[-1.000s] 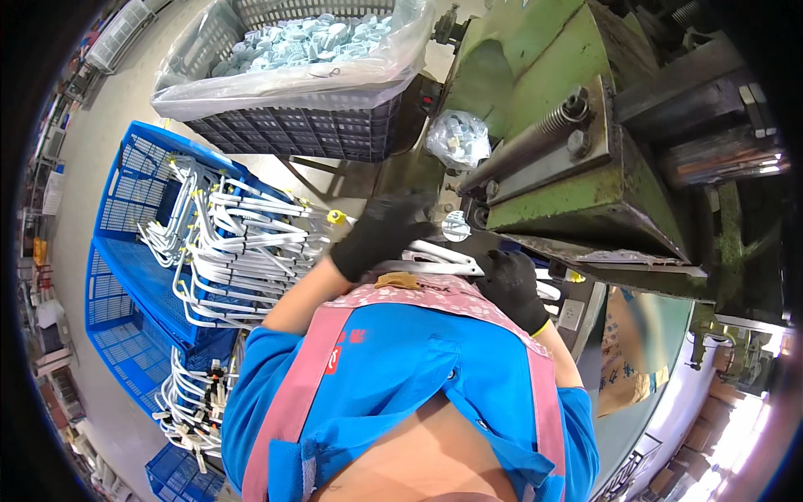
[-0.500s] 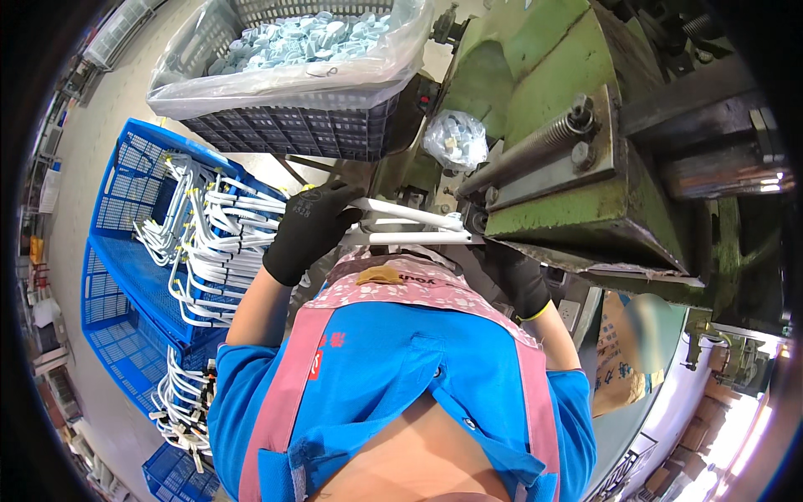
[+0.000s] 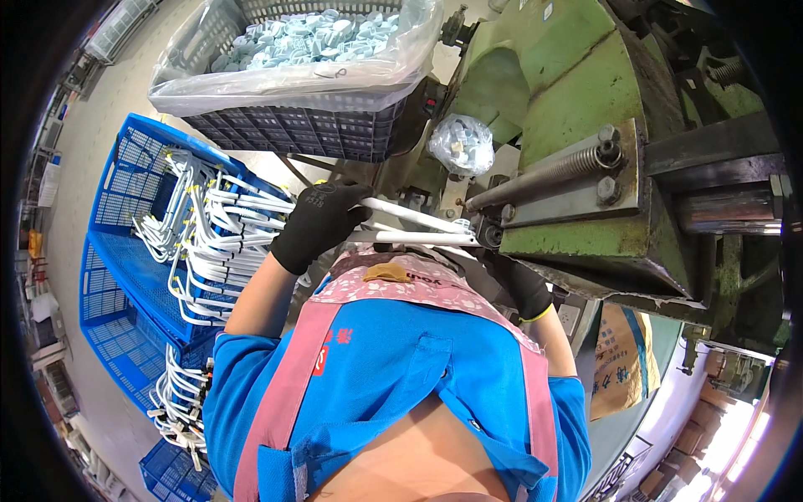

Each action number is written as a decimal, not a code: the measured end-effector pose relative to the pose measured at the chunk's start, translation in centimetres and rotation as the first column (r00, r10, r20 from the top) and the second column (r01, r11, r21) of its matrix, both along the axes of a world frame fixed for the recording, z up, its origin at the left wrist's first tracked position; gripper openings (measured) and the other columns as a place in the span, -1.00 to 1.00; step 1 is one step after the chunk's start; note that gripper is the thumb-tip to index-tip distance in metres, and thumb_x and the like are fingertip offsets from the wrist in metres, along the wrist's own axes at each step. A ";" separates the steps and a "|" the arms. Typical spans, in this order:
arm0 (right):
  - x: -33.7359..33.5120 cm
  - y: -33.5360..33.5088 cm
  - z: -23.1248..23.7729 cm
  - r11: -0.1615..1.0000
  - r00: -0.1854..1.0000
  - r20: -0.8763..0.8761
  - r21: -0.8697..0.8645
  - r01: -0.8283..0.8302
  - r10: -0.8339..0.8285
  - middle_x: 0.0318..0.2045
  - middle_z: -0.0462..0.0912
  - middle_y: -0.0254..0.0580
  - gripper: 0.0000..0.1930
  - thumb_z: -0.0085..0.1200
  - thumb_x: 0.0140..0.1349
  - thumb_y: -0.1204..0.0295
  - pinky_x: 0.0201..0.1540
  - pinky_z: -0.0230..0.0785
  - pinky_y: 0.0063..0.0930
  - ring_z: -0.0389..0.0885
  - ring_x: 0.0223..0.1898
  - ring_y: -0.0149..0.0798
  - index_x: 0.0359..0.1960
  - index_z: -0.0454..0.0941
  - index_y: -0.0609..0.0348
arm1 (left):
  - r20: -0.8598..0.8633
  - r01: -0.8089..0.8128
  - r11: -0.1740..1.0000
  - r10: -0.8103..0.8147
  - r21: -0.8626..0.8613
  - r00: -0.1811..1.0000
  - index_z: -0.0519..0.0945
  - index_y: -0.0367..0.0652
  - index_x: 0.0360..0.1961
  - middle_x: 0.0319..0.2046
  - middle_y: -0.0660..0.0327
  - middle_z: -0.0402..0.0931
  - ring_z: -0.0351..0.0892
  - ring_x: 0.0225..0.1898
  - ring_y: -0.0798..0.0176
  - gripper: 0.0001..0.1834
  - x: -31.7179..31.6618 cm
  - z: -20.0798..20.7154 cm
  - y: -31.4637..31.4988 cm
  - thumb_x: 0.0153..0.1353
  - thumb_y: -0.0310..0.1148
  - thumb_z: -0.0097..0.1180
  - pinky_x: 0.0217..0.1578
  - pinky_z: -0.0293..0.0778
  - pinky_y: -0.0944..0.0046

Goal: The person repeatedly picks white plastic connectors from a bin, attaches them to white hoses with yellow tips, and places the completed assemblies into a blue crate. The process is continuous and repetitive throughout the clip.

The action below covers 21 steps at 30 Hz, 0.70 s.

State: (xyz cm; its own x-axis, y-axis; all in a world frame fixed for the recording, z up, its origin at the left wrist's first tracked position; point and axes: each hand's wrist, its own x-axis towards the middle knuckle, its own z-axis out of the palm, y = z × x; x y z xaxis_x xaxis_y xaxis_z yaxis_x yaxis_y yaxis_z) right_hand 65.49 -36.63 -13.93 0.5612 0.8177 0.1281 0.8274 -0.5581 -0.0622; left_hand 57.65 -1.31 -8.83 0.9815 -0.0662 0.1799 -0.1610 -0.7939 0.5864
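My left hand [image 3: 319, 224], in a black glove, is closed round the left end of a white tubular metal frame [image 3: 411, 214]. The frame's bars run side by side to the right, and their far ends meet beside the working head of a green machine [image 3: 577, 92]. My right hand [image 3: 524, 286], gloved in black too, is low at the machine's near edge, close to the frame's right end. Its fingers are hidden under the machine, so what it touches does not show.
Blue crates [image 3: 125, 293] at the left hold several bent white tubes [image 3: 222, 251]. Behind stands a black crate [image 3: 293, 125] lined with clear plastic, full of pale blue pieces [image 3: 318, 38]. A plastic bag of small parts [image 3: 462, 144] sits by the machine; a brown sack [image 3: 623, 360] lies right.
The frame's bars look slightly turned, with a further bar now showing between and below them. My left hand keeps its grip. The whole view has shifted a little.
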 end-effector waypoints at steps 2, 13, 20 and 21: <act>0.5 0.5 0.4 1.000 0.999 -0.033 0.028 0.007 -0.006 -0.01 0.49 0.04 -0.59 -0.02 0.28 0.26 0.08 0.32 -0.29 0.48 0.00 -0.04 0.12 0.41 0.13 | 0.011 0.008 1.000 -0.008 -0.002 1.000 0.64 -0.12 -0.18 -0.32 0.09 0.61 0.62 -0.31 0.02 -0.72 0.1 -0.3 0.2 0.03 -0.36 0.23 -0.27 0.50 0.12; 1.7 0.8 0.5 0.998 0.996 -0.090 0.057 0.004 0.002 -0.12 0.53 0.07 -0.62 0.04 0.23 0.22 -0.07 0.37 -0.26 0.53 -0.14 0.00 0.00 0.46 0.16 | -0.035 0.012 0.998 -0.014 -0.061 0.999 0.64 -0.12 -0.17 -0.33 0.10 0.63 0.62 -0.26 0.04 -0.68 0.9 -1.3 0.6 -0.01 -0.34 0.28 -0.21 0.50 0.15; 2.3 -0.7 0.4 1.000 0.995 -0.098 0.013 -0.018 0.019 -0.20 0.56 0.09 -0.63 0.09 0.20 0.19 -0.16 0.41 -0.23 0.56 -0.22 0.02 -0.07 0.49 0.17 | -0.005 -0.005 0.996 0.005 -0.091 1.000 0.63 -0.12 -0.14 -0.31 0.08 0.63 0.62 -0.26 0.04 -0.64 0.7 -1.9 1.0 -0.03 -0.38 0.30 -0.20 0.50 0.18; 2.2 -1.0 0.3 1.000 0.995 -0.101 0.006 -0.022 0.023 -0.21 0.56 0.09 -0.64 0.09 0.20 0.19 -0.18 0.41 -0.23 0.56 -0.24 0.02 -0.08 0.50 0.17 | -0.024 -0.015 0.992 0.012 -0.122 1.000 0.61 -0.15 -0.10 -0.25 0.05 0.62 0.62 -0.23 0.04 -0.62 0.7 -1.9 1.0 -0.01 -0.37 0.29 -0.16 0.49 0.18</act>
